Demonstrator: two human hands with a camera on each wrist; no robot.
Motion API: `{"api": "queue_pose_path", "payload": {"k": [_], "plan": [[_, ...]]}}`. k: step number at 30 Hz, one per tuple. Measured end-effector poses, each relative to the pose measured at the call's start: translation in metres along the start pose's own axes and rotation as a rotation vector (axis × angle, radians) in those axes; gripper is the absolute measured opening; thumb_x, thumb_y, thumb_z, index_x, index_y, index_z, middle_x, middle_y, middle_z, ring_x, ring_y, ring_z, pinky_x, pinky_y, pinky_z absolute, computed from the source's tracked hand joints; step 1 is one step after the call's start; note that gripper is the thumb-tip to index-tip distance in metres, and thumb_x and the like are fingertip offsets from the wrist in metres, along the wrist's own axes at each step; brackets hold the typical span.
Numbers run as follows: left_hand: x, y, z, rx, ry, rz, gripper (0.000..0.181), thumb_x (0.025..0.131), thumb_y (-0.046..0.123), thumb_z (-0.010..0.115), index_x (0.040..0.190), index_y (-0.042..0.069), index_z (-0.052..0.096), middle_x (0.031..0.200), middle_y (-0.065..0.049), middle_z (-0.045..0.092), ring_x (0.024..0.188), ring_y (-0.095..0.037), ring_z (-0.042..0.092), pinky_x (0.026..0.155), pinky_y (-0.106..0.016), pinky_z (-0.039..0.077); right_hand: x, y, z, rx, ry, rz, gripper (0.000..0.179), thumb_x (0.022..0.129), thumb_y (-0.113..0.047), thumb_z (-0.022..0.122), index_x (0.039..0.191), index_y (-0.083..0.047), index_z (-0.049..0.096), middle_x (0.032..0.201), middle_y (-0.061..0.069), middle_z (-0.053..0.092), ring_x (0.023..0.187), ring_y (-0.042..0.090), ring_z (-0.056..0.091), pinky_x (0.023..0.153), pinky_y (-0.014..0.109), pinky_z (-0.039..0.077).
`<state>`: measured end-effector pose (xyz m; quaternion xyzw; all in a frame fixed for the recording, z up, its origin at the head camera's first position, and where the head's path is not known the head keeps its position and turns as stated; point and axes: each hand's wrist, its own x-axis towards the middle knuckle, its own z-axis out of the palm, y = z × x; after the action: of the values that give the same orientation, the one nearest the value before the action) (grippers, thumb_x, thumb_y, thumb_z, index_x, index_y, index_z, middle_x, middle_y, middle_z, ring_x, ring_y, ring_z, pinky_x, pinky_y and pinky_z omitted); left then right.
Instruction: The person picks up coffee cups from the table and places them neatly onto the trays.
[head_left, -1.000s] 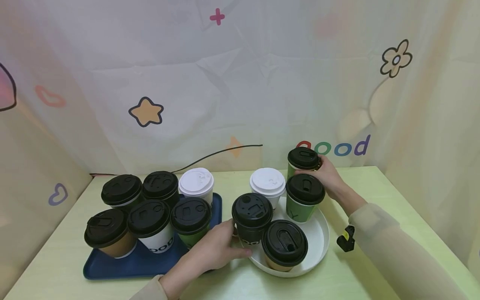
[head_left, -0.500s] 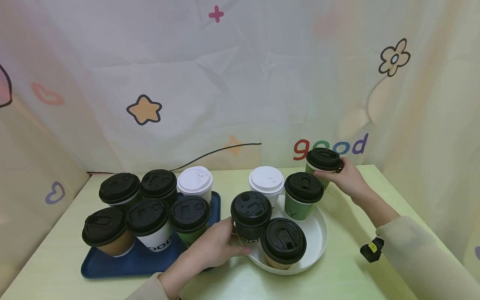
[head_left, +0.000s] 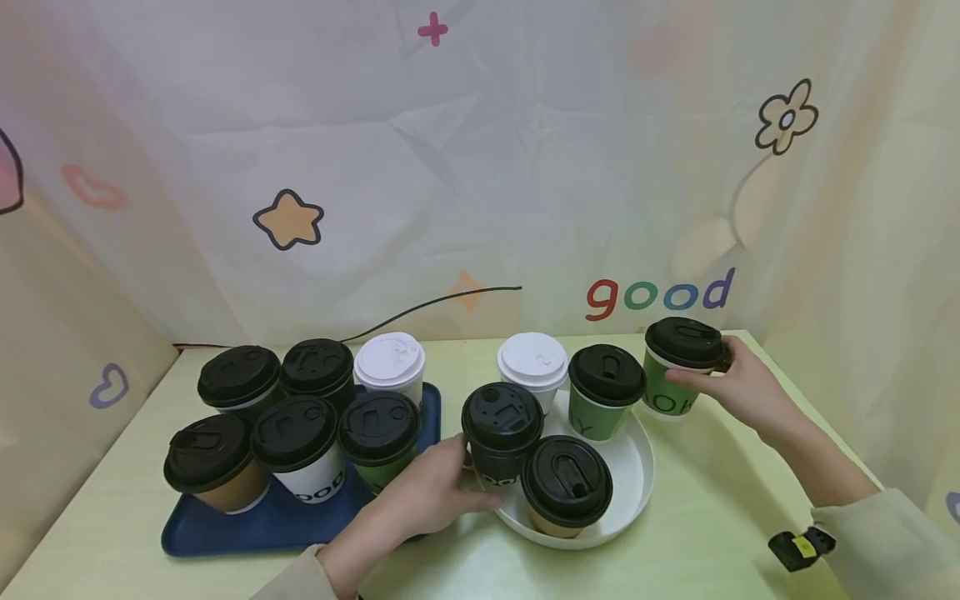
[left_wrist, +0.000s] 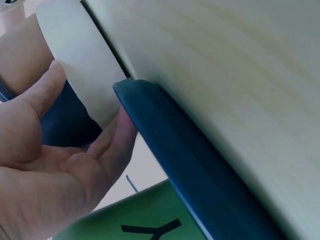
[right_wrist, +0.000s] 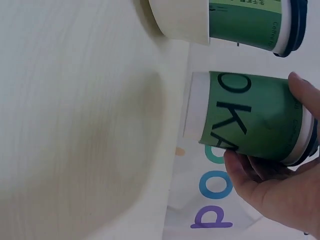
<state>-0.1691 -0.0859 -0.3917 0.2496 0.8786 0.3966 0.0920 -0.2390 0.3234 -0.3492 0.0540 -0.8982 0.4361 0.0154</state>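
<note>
My right hand (head_left: 750, 392) grips a green paper coffee cup (head_left: 670, 387) with a black lid, right of the round white plate (head_left: 637, 492). In the right wrist view, the green coffee cup (right_wrist: 250, 115) shows dark lettering, and the fingers wrap round its lid end. My left hand (head_left: 431, 492) rests at the plate's left edge, thumb and fingers spread beside a black coffee cup (head_left: 502, 429). In the left wrist view, the left hand (left_wrist: 70, 165) touches the plate's wall (left_wrist: 82, 60), with fingertips reaching between plate and blue tray (left_wrist: 185, 150).
On the plate also stand a white-lidded cup (head_left: 533, 367), another green cup (head_left: 600, 408) and a tan cup (head_left: 566, 487). The blue tray (head_left: 262, 533) at left carries several lidded cups, one a brown cup (head_left: 225, 475). A patterned curtain (head_left: 480, 167) closes off the back.
My right hand has carried the green coffee cup rightward and toward me, from behind the plate to its right side. The left hand stays at the plate's edge.
</note>
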Motion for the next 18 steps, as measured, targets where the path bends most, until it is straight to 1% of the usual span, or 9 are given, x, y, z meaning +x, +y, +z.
{"api": "queue_pose_path", "payload": {"k": [3,6,9,11,13,16,17,18], "plan": [[0.001,0.000,0.001,0.000,0.000,-0.006,0.051,0.085,0.026,0.087,0.126,0.011,0.061,0.120,-0.007,0.069,0.114,-0.028,0.065,0.095,-0.047,0.053,-0.008,0.001,-0.007,-0.022,-0.026,0.001,0.078,0.094,-0.033,0.076,0.144,0.010,0.035,0.139,0.026,0.048,0.128,0.041,0.044,0.095,0.048,0.040],[0.001,0.000,0.001,-0.007,-0.002,-0.014,0.051,0.085,0.026,0.087,0.126,0.012,0.061,0.120,-0.008,0.069,0.114,-0.029,0.065,0.095,-0.047,0.053,-0.015,0.000,-0.014,-0.055,-0.050,-0.012,0.078,0.094,-0.031,0.077,0.146,0.009,0.033,0.138,0.026,0.050,0.128,0.039,0.045,0.094,0.044,0.040],[0.001,-0.001,0.001,-0.017,-0.005,-0.019,0.051,0.085,0.026,0.087,0.127,0.012,0.061,0.121,-0.008,0.069,0.115,-0.029,0.064,0.096,-0.048,0.053,-0.022,-0.001,-0.022,-0.076,-0.082,-0.037,0.078,0.094,-0.028,0.078,0.147,0.008,0.032,0.138,0.026,0.052,0.129,0.040,0.045,0.094,0.046,0.040],[0.001,-0.001,0.001,-0.018,-0.003,-0.020,0.051,0.085,0.025,0.087,0.127,0.012,0.061,0.121,-0.008,0.069,0.115,-0.030,0.064,0.096,-0.048,0.053,-0.027,-0.002,-0.027,-0.088,-0.105,-0.059,0.076,0.093,-0.027,0.078,0.145,0.006,0.035,0.135,0.024,0.055,0.128,0.035,0.048,0.094,0.044,0.043],[0.000,-0.001,0.001,-0.018,-0.001,-0.020,0.051,0.085,0.025,0.087,0.127,0.012,0.061,0.121,-0.008,0.069,0.115,-0.030,0.064,0.096,-0.048,0.052,-0.032,-0.002,-0.030,-0.053,-0.143,-0.107,0.069,0.093,-0.021,0.078,0.142,0.005,0.037,0.130,0.019,0.059,0.122,0.028,0.054,0.093,0.039,0.047],[0.000,0.000,0.001,-0.018,-0.001,-0.019,0.051,0.085,0.025,0.087,0.127,0.011,0.061,0.121,-0.008,0.069,0.115,-0.030,0.064,0.096,-0.048,0.053,-0.040,-0.004,-0.031,0.022,-0.204,-0.197,0.058,0.092,-0.008,0.077,0.137,0.002,0.042,0.121,0.012,0.066,0.108,0.017,0.064,0.087,0.028,0.053],[0.000,0.000,0.001,-0.017,-0.001,-0.019,0.051,0.085,0.025,0.087,0.127,0.011,0.061,0.121,-0.008,0.069,0.115,-0.030,0.064,0.096,-0.048,0.053,-0.043,-0.004,-0.031,0.063,-0.233,-0.228,0.056,0.092,-0.003,0.076,0.136,0.001,0.042,0.118,0.011,0.068,0.104,0.015,0.067,0.084,0.025,0.054],[0.000,0.000,0.000,-0.017,-0.001,-0.019,0.052,0.085,0.025,0.087,0.127,0.011,0.061,0.121,-0.008,0.069,0.115,-0.030,0.064,0.096,-0.048,0.052,-0.046,-0.005,-0.030,0.101,-0.267,-0.253,0.056,0.091,0.001,0.075,0.137,0.000,0.042,0.118,0.010,0.069,0.103,0.017,0.068,0.084,0.027,0.055]]}}
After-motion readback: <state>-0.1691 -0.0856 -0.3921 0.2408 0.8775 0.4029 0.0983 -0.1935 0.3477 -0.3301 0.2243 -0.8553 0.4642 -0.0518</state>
